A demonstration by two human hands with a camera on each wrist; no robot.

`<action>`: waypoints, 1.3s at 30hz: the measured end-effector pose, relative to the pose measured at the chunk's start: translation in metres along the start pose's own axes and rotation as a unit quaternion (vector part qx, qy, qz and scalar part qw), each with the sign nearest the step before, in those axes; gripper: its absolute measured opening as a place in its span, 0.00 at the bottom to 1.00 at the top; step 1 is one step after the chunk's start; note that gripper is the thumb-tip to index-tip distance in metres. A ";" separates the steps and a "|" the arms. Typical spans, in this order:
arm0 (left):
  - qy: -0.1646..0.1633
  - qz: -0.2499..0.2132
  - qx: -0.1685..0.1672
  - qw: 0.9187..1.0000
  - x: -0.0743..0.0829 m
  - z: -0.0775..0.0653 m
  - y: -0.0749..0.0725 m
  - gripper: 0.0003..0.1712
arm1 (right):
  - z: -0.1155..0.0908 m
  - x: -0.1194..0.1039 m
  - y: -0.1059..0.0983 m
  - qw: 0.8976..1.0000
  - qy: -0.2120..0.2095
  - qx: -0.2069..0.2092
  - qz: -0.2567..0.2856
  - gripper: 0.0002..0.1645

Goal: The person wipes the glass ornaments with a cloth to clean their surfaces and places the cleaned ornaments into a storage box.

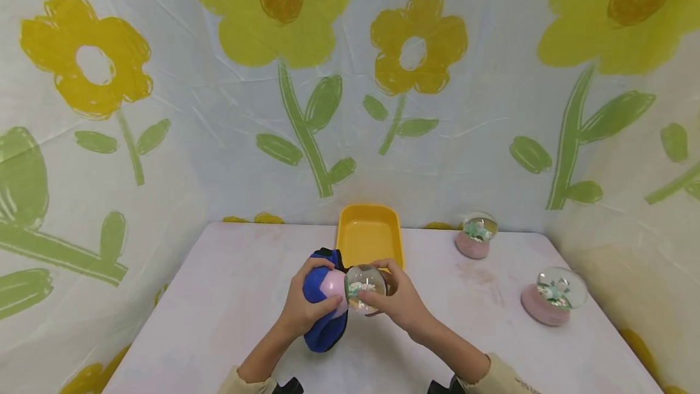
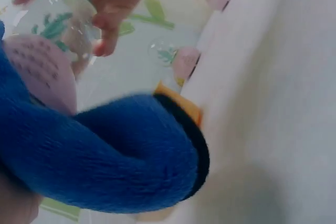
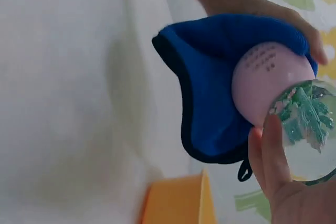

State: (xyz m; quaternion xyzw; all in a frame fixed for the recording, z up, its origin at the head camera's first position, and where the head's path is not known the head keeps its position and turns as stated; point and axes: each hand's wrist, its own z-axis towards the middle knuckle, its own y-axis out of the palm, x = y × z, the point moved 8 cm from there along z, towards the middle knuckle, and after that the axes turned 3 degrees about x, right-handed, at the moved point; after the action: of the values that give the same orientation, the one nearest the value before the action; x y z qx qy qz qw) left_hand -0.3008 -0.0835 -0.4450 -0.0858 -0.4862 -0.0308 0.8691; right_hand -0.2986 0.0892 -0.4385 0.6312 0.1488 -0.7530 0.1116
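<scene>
Snow globe point(image 1: 365, 281) held sideways between two hands, blue cloth point(image 1: 326, 334) at its base

The snow globe is held above the near middle of the table point(image 1: 240, 297), its pink base to the left and its clear ball to the right. The left hand point(image 1: 298, 307) grips the blue cloth around that base, fingers on the far side and thumb on the near side. The right hand point(image 1: 403, 303) holds the clear ball between fingers and thumb. Green shapes show inside the ball (the pink base carries dark lettering, too small to read), and the blue cloth has a dark edge with a small loop.

Just beyond the hands, a yellow tray point(image 1: 369, 239) sits on the table. To the right stand two more globes: the far globe point(image 1: 473, 245) towards the back edge, the near globe point(image 1: 547, 314) by the right edge. A flowered sheet point(image 1: 476, 157) hangs behind.
</scene>
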 end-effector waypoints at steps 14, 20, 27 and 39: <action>-0.062 -0.036 0.085 0.994 -0.017 -0.005 -0.011 0.17 | -0.014 -0.020 0.019 0.962 -0.198 0.004 -0.189 0.55; -0.083 -0.090 0.079 0.989 -0.019 -0.005 -0.005 0.18 | -0.009 0.001 0.011 0.993 -0.084 0.079 0.029 0.49; -0.104 -0.044 0.070 0.991 -0.023 0.003 -0.006 0.19 | 0.003 -0.005 -0.007 0.986 -0.094 0.114 0.081 0.46; -0.174 0.014 0.061 0.983 -0.038 -0.008 -0.025 0.20 | 0.059 0.012 -0.054 0.983 -0.058 0.170 -0.044 0.43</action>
State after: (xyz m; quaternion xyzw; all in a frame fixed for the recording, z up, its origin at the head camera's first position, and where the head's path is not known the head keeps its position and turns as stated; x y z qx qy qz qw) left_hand -0.3174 -0.1105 -0.4784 -0.0433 -0.6301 0.0260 0.7748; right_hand -0.3745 0.1181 -0.4367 0.5892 0.0394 -0.8067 -0.0216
